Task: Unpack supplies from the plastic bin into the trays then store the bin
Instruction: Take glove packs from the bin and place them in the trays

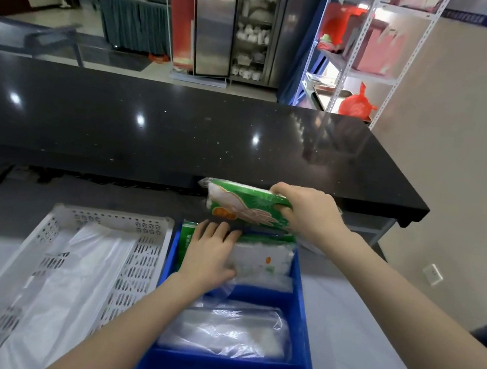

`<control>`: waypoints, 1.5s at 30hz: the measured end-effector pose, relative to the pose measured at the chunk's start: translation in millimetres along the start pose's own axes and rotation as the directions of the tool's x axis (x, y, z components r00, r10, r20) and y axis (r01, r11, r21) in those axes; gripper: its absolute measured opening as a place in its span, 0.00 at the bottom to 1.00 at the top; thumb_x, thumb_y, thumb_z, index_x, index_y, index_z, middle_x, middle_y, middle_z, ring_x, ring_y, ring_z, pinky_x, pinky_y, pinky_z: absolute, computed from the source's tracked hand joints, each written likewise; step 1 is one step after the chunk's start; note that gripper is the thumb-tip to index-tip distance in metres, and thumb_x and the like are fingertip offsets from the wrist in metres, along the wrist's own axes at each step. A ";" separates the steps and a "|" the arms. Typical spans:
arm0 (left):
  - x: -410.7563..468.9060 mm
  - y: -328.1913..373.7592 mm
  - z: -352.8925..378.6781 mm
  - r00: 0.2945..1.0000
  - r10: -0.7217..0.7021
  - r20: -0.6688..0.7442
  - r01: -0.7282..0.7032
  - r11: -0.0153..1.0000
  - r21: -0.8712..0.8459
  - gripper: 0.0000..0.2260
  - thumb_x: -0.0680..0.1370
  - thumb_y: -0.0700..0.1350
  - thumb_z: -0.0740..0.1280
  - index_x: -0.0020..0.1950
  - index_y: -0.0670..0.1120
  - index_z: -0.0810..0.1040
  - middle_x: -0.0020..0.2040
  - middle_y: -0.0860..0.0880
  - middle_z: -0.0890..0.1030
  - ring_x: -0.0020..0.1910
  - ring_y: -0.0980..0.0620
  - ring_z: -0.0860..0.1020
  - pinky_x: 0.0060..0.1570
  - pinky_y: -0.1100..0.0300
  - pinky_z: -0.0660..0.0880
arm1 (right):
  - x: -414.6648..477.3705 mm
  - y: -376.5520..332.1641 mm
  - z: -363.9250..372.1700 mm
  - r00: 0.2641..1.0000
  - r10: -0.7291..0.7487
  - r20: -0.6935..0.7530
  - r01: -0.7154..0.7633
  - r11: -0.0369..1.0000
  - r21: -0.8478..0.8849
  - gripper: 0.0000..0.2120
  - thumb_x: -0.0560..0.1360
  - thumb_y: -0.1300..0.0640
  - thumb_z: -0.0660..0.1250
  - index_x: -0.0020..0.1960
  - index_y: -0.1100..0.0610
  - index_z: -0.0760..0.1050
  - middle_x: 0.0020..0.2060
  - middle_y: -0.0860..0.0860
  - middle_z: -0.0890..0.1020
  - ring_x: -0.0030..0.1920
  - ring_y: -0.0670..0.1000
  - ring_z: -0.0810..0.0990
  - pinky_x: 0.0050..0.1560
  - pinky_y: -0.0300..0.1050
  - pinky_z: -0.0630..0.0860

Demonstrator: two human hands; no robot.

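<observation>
A blue divided tray stands in front of me on a white-covered table. My right hand grips a green-and-white glove pack, held above the tray's far end. My left hand rests flat, fingers spread, on the packs standing in the far compartment; a white pack with a green top lies beside it. Clear plastic packets fill the middle compartment. To the left sits a white perforated tray holding clear plastic bags.
A black stone counter runs across just beyond the trays, overhanging them. A white metal shelf with red bags stands at the back right. A beige wall with a socket is on the right.
</observation>
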State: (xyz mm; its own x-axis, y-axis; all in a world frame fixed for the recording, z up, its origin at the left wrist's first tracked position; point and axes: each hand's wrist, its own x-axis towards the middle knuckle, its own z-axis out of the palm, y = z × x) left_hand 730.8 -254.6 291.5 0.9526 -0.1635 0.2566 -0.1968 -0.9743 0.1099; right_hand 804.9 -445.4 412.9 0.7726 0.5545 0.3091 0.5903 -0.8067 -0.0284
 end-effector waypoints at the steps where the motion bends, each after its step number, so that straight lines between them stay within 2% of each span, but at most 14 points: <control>1: -3.5 1.0 -0.8 1.000 0.000 -0.014 0.000 1.000 0.001 0.34 0.64 0.58 0.72 0.67 0.52 0.69 0.60 0.49 0.74 0.60 0.45 0.72 0.69 0.47 0.61 | 4.8 -5.1 3.2 1.000 -0.016 0.024 0.017 1.000 -0.011 0.14 0.75 0.53 0.64 0.61 0.45 0.71 0.52 0.47 0.83 0.47 0.57 0.80 0.36 0.46 0.68; 4: -13.2 3.4 -3.2 0.999 0.008 -0.047 -0.008 1.000 -0.017 0.33 0.65 0.56 0.72 0.68 0.51 0.70 0.61 0.49 0.74 0.61 0.46 0.72 0.68 0.48 0.62 | 15.7 -15.8 15.1 0.982 -0.041 0.184 0.044 0.999 -0.012 0.16 0.75 0.56 0.63 0.62 0.45 0.71 0.50 0.50 0.83 0.46 0.57 0.80 0.37 0.46 0.69; 7: -20.6 4.4 -4.1 0.997 0.015 -0.078 -0.017 1.000 -0.022 0.30 0.65 0.54 0.72 0.66 0.50 0.71 0.59 0.49 0.75 0.59 0.47 0.73 0.66 0.49 0.64 | 23.4 -17.9 27.0 0.921 -0.037 0.388 0.020 0.999 0.048 0.15 0.75 0.55 0.65 0.61 0.45 0.72 0.49 0.50 0.81 0.46 0.55 0.79 0.39 0.46 0.71; 10: -23.3 4.7 -3.5 0.997 0.013 -0.071 -0.015 1.000 -0.027 0.32 0.66 0.53 0.71 0.69 0.50 0.68 0.61 0.50 0.73 0.62 0.47 0.70 0.67 0.51 0.62 | 32.0 -16.1 35.7 0.887 -0.037 0.460 -0.008 0.995 0.096 0.15 0.74 0.54 0.68 0.59 0.45 0.74 0.48 0.47 0.80 0.46 0.50 0.77 0.41 0.45 0.71; 13: -22.3 4.1 -4.3 0.999 0.006 -0.040 -0.007 0.999 -0.039 0.33 0.68 0.54 0.70 0.72 0.52 0.64 0.63 0.51 0.70 0.64 0.49 0.68 0.70 0.51 0.58 | 39.4 -15.6 46.8 0.869 -0.037 0.494 -0.045 0.987 0.152 0.14 0.73 0.54 0.69 0.58 0.46 0.75 0.50 0.47 0.81 0.50 0.52 0.78 0.44 0.47 0.73; 17: -20.1 2.2 -5.2 1.000 0.002 -0.020 -0.003 0.998 -0.057 0.34 0.69 0.53 0.70 0.73 0.52 0.62 0.64 0.51 0.69 0.65 0.49 0.66 0.72 0.51 0.56 | 37.5 -19.3 67.2 0.864 -0.020 0.503 -0.068 0.985 0.156 0.15 0.74 0.53 0.67 0.61 0.46 0.75 0.55 0.49 0.81 0.54 0.53 0.78 0.50 0.49 0.74; 23: -15.2 -3.6 -4.0 0.999 0.029 -0.038 -0.030 0.999 -0.044 0.31 0.69 0.50 0.70 0.71 0.50 0.66 0.62 0.50 0.70 0.63 0.48 0.68 0.69 0.53 0.58 | 40.0 -22.3 75.9 0.887 -0.007 0.463 -0.156 0.937 0.313 0.19 0.74 0.52 0.69 0.64 0.47 0.73 0.59 0.49 0.79 0.58 0.53 0.76 0.56 0.53 0.75; 26: -14.2 -3.4 -2.1 0.998 0.036 -0.052 -0.038 0.998 -0.051 0.31 0.68 0.49 0.70 0.70 0.51 0.66 0.62 0.50 0.71 0.62 0.48 0.69 0.69 0.52 0.58 | 37.1 -15.0 81.3 0.829 0.019 0.559 -0.175 0.958 0.226 0.19 0.74 0.52 0.68 0.65 0.50 0.73 0.59 0.52 0.79 0.57 0.54 0.77 0.56 0.52 0.75; 28: -11.6 -4.4 -1.1 0.998 0.025 -0.054 -0.029 0.998 -0.063 0.31 0.68 0.49 0.70 0.70 0.52 0.66 0.64 0.49 0.70 0.64 0.48 0.68 0.70 0.51 0.56 | 30.8 -14.0 87.7 0.826 0.034 0.563 -0.160 0.971 0.176 0.17 0.76 0.53 0.66 0.64 0.50 0.73 0.56 0.53 0.81 0.52 0.54 0.79 0.52 0.51 0.77; 32: -4.4 -10.2 1.4 1.000 0.018 -0.022 -0.019 0.999 -0.049 0.32 0.69 0.49 0.70 0.72 0.54 0.65 0.74 0.45 0.62 0.75 0.45 0.57 0.75 0.49 0.47 | 17.6 -14.8 96.8 0.920 0.065 0.387 -0.121 0.985 0.122 0.19 0.77 0.46 0.63 0.66 0.49 0.69 0.53 0.52 0.81 0.49 0.53 0.79 0.47 0.50 0.79; 34: -0.6 -13.7 3.2 1.000 -0.003 -0.005 0.003 0.999 -0.040 0.33 0.70 0.50 0.70 0.73 0.56 0.62 0.77 0.45 0.55 0.77 0.45 0.50 0.74 0.49 0.43 | 7.7 -9.0 99.7 0.964 0.088 0.253 -0.115 0.989 0.094 0.24 0.76 0.40 0.60 0.68 0.49 0.67 0.55 0.52 0.80 0.53 0.53 0.79 0.51 0.50 0.76; 36: 4.5 -17.0 4.4 0.999 -0.020 0.028 0.021 0.999 -0.028 0.34 0.70 0.51 0.70 0.73 0.58 0.60 0.78 0.44 0.52 0.77 0.44 0.48 0.74 0.47 0.43 | -4.0 -0.4 101.9 0.971 0.087 0.223 -0.097 0.995 0.033 0.29 0.75 0.34 0.55 0.70 0.49 0.66 0.60 0.51 0.77 0.59 0.54 0.76 0.59 0.53 0.72; 40: 16.9 -21.6 7.4 0.993 -0.001 0.116 0.004 1.000 -0.022 0.33 0.70 0.53 0.69 0.73 0.58 0.59 0.76 0.45 0.59 0.76 0.43 0.54 0.73 0.44 0.43 | -18.4 7.7 112.0 0.923 0.106 0.370 -0.116 0.993 0.004 0.32 0.76 0.33 0.53 0.74 0.49 0.60 0.67 0.51 0.73 0.66 0.54 0.70 0.63 0.52 0.69; 45: 23.6 -28.2 13.1 0.990 0.015 0.139 -0.015 1.000 0.000 0.32 0.71 0.57 0.68 0.72 0.58 0.60 0.69 0.46 0.68 0.68 0.44 0.65 0.71 0.43 0.55 | -15.6 2.6 113.9 0.887 0.170 0.429 -0.201 0.979 0.026 0.29 0.77 0.35 0.54 0.74 0.47 0.59 0.69 0.51 0.71 0.66 0.54 0.70 0.61 0.52 0.73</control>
State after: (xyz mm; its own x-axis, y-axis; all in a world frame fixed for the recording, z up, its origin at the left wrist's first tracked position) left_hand 761.9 -233.0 281.9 0.9725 -0.1981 0.1226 -0.2112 -0.9717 0.1058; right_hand 821.0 -432.9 299.8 0.8862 0.4421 -0.1388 0.4290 -0.8960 -0.1149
